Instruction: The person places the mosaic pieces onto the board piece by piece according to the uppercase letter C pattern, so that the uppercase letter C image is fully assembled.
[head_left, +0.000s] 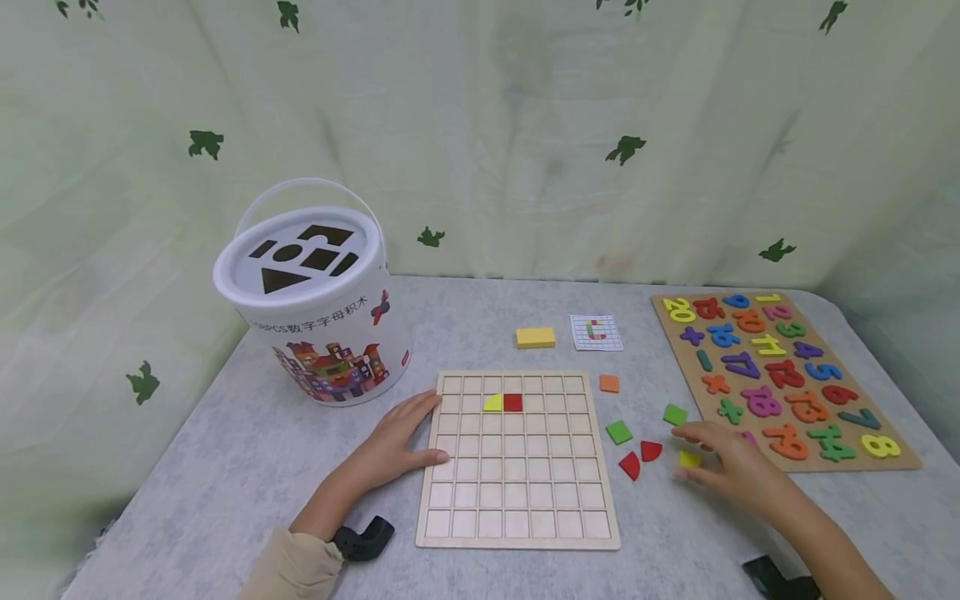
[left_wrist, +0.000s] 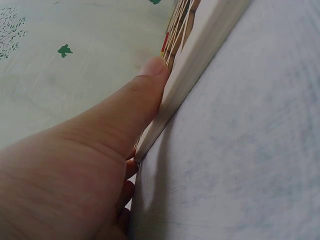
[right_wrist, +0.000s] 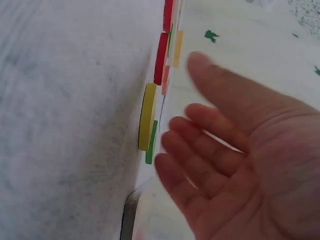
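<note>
A wooden grid board (head_left: 491,497) lies flat in the head view, with a yellow piece (head_left: 492,404) and a red square (head_left: 513,403) side by side near its top. My left hand (head_left: 390,450) rests against the board's left edge, thumb on the rim, as the left wrist view also shows. Over on the right, my right hand (head_left: 731,467) hovers beside a loose yellow piece (head_left: 689,459), fingers relaxed and holding nothing. In the right wrist view that yellow piece (right_wrist: 146,117) sits apart from the fingertips. Two red quarter-round pieces (head_left: 630,466) and green squares (head_left: 619,432) lie nearby.
An orange square (head_left: 610,383) lies right of the board. Behind are a yellow block (head_left: 536,337) and a small card (head_left: 597,332) with a coloured grid pattern. A lidded white bucket (head_left: 322,333) stands back left; a number puzzle board (head_left: 787,383) lies at right.
</note>
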